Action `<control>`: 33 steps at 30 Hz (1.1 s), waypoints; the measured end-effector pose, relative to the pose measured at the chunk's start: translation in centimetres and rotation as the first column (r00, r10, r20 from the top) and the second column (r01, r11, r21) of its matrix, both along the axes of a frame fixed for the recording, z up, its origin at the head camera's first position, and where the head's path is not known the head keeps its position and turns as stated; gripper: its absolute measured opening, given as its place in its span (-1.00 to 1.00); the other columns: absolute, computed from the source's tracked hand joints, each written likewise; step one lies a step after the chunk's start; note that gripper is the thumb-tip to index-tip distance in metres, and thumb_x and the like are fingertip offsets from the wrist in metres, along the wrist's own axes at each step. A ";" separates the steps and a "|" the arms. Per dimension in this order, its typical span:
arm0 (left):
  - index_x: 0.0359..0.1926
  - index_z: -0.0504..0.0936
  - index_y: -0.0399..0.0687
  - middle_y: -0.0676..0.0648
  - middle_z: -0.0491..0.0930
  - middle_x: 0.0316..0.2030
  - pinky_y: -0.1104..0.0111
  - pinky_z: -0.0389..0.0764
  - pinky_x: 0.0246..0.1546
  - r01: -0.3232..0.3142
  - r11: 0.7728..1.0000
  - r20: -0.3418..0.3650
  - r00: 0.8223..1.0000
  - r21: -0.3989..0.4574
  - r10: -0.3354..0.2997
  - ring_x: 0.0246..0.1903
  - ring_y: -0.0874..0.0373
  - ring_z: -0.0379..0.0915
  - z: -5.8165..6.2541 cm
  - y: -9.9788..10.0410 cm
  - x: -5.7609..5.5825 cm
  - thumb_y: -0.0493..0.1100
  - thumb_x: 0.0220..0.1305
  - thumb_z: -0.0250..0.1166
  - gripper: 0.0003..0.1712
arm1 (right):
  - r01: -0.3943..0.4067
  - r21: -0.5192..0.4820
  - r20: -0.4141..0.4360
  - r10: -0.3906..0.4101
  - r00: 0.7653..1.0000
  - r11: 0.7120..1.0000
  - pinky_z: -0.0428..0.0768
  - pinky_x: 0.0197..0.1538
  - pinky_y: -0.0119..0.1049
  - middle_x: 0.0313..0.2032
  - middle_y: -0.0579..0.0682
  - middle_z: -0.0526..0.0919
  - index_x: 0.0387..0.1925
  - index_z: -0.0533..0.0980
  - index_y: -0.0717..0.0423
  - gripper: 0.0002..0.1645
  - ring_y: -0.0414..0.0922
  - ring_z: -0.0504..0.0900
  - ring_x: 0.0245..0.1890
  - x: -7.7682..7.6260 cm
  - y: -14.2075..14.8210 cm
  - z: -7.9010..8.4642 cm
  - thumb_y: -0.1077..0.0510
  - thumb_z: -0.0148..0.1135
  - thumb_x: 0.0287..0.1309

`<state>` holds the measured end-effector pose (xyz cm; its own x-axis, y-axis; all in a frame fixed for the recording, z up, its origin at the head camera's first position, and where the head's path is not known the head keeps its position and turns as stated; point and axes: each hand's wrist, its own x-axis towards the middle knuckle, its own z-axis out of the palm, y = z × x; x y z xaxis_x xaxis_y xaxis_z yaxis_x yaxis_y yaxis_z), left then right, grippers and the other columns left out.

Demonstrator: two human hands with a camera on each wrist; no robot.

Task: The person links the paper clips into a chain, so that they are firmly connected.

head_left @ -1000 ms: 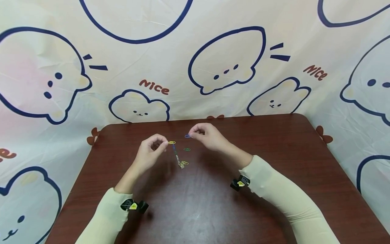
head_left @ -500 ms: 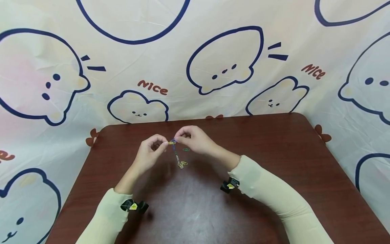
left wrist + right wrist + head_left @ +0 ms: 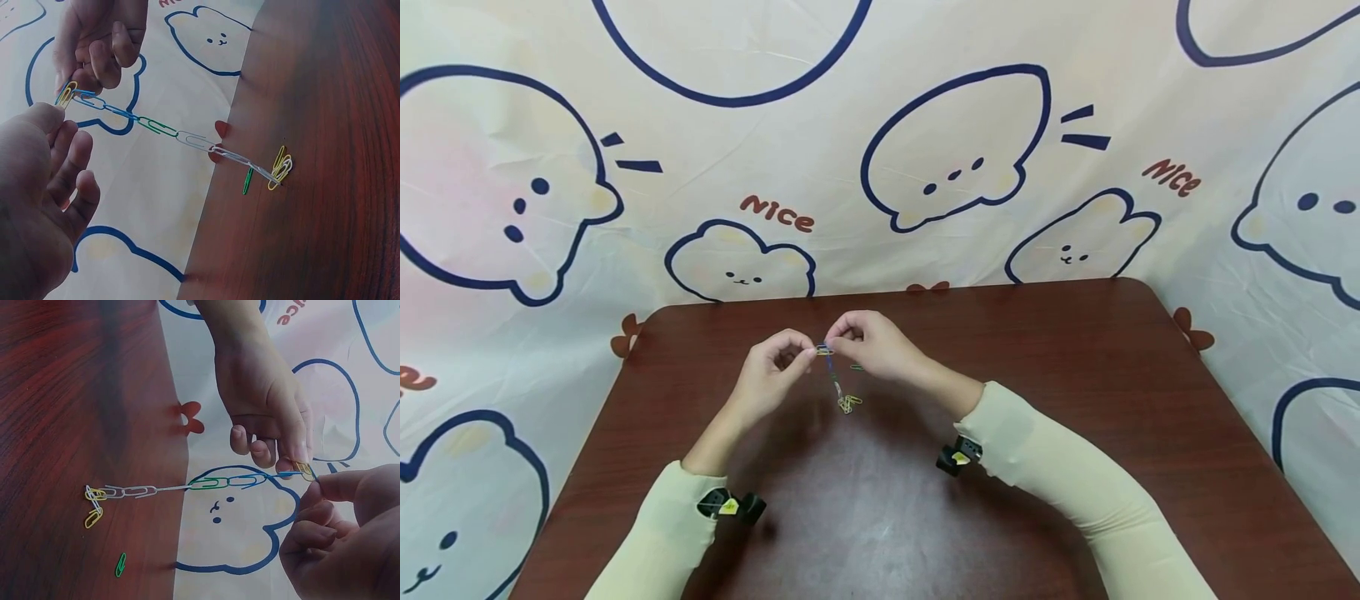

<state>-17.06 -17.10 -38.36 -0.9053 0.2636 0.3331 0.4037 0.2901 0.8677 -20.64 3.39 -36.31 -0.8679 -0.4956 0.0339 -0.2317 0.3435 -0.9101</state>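
Note:
Over the table, my left hand (image 3: 767,375) pinches a yellow paper clip (image 3: 67,94) between thumb and index finger. From that clip hangs a chain of linked paper clips (image 3: 172,487), blue, green and white, slanting down to the tabletop. Its lower end gathers in a small heap of yellow and white clips (image 3: 284,167). My right hand (image 3: 876,346) meets the left fingertips and pinches a blue paper clip (image 3: 822,344) against the yellow one. Fingers partly cover the blue clip, so I cannot tell whether the two are hooked together.
A loose green paper clip (image 3: 120,565) lies on the brown wooden table (image 3: 880,517), near the heap. Behind the table hangs a pale cloth (image 3: 835,150) with cartoon prints. Both wrists carry small black cameras.
My right hand has moved left with the blue paper clip, from apart to touching the yellow clip. The left hand has stayed in place.

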 end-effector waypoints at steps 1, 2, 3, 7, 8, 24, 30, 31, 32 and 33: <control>-0.19 0.58 -0.45 -0.17 0.58 -0.42 0.47 0.52 -0.45 -0.002 1.000 -0.003 1.000 -0.003 0.002 -0.45 0.30 0.50 0.0 0.0 0.0 -0.44 0.39 0.23 -0.94 | 0.003 0.006 0.002 -0.003 1.000 1.000 0.43 -0.41 -0.37 -0.36 0.07 0.61 -0.18 0.63 0.16 -0.87 -0.15 0.42 -0.46 0.0 0.0 0.0 0.17 0.23 0.43; -0.19 0.58 -0.45 -0.16 0.58 -0.42 0.46 0.52 -0.45 -0.005 1.000 -0.006 1.000 -0.005 0.005 -0.46 0.30 0.50 0.1 -0.1 0.0 -0.44 0.39 0.23 -0.94 | 0.006 0.011 0.003 -0.006 1.000 1.000 0.43 -0.41 -0.37 -0.36 0.06 0.61 -0.18 0.63 0.16 -0.86 -0.15 0.43 -0.45 0.0 0.0 0.1 0.17 0.23 0.43; -0.19 0.58 -0.45 -0.16 0.58 -0.41 0.46 0.52 -0.45 -0.007 1.000 -0.008 1.000 -0.007 0.007 -0.46 0.30 0.50 0.1 -0.1 0.0 -0.44 0.39 0.24 -0.94 | 0.007 0.015 0.005 -0.008 1.000 1.000 0.44 -0.40 -0.36 -0.36 0.06 0.61 -0.18 0.63 0.16 -0.86 -0.14 0.43 -0.45 0.0 -0.1 0.1 0.17 0.23 0.43; -0.19 0.58 -0.45 -0.34 0.57 -0.40 0.48 0.51 -0.45 -0.009 1.000 -0.007 1.000 -0.010 0.009 -0.46 0.31 0.49 0.1 -0.1 0.0 -0.43 0.40 0.24 -0.93 | 0.014 0.026 0.010 -0.014 1.000 1.000 0.46 -0.37 -0.35 -0.37 0.01 0.61 -0.18 0.63 0.16 -0.86 -0.13 0.46 -0.42 0.0 0.0 0.2 0.16 0.23 0.42; -0.19 0.58 -0.45 -0.39 0.57 -0.40 0.48 0.50 -0.45 -0.008 1.000 -0.005 1.000 -0.008 0.008 -0.46 0.31 0.49 0.1 -0.1 0.0 -0.43 0.40 0.24 -0.93 | 0.016 0.028 0.012 -0.016 1.000 0.999 0.47 -0.36 -0.35 -0.37 0.01 0.61 -0.18 0.63 0.16 -0.86 -0.12 0.46 -0.41 0.0 0.1 0.2 0.16 0.23 0.42; -0.20 0.59 -0.44 -0.39 0.57 -0.42 0.48 0.47 -0.48 -0.024 1.000 -0.027 0.999 0.000 0.024 -0.48 0.31 0.47 -0.2 -0.3 0.0 -0.41 0.40 0.25 -0.92 | 0.030 0.038 0.009 -0.031 0.999 0.999 0.48 -0.36 -0.33 -0.37 0.00 0.63 -0.19 0.67 0.17 -0.85 -0.10 0.48 -0.40 0.0 0.9 0.4 0.17 0.26 0.39; -0.19 0.59 -0.44 -0.36 0.57 -0.40 0.48 0.46 -0.48 -0.024 1.000 -0.011 1.000 0.000 0.024 -0.48 0.28 0.47 -0.2 -0.4 0.1 -0.42 0.39 0.26 -0.93 | 0.038 0.036 -0.002 -0.038 0.999 0.999 0.46 -0.34 -0.33 -0.35 0.00 0.64 -0.20 0.68 0.17 -0.86 -0.10 0.48 -0.38 -0.1 1.1 0.5 0.18 0.26 0.40; -0.19 0.59 -0.43 -0.35 0.58 -0.39 0.48 0.46 -0.48 -0.020 1.000 -0.006 1.000 -0.004 0.020 -0.48 0.26 0.47 -0.2 -0.4 0.1 -0.42 0.39 0.26 -0.93 | 0.037 0.035 -0.004 -0.037 0.999 0.999 0.46 -0.33 -0.33 -0.35 -0.01 0.64 -0.20 0.68 0.17 -0.85 -0.10 0.48 -0.38 -0.1 1.1 0.5 0.18 0.26 0.40; -0.18 0.60 -0.42 -0.34 0.58 -0.39 0.48 0.47 -0.47 -0.017 1.000 -0.005 1.000 -0.010 0.017 -0.48 0.25 0.46 -0.2 -0.4 0.1 -0.42 0.39 0.26 -0.93 | 0.038 0.034 -0.006 -0.038 0.999 0.999 0.46 -0.33 -0.34 -0.34 -0.01 0.65 -0.20 0.68 0.17 -0.85 -0.10 0.48 -0.38 -0.1 1.1 0.5 0.18 0.25 0.40; -0.18 0.60 -0.42 -0.30 0.58 -0.38 0.47 0.47 -0.47 -0.014 1.000 -0.005 1.000 -0.016 0.014 -0.48 0.24 0.44 -0.2 -0.4 0.1 -0.42 0.38 0.27 -0.93 | 0.039 0.033 -0.008 -0.039 0.999 0.999 0.46 -0.33 -0.34 -0.34 -0.01 0.65 -0.20 0.68 0.17 -0.85 -0.11 0.48 -0.38 -0.2 1.1 0.5 0.18 0.25 0.40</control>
<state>-16.96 -17.49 -38.60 -0.9074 0.2563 0.3330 0.4034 0.3097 0.8610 -20.81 4.52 -35.80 -0.8863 -0.4625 0.0248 -0.2247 0.3825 -0.8962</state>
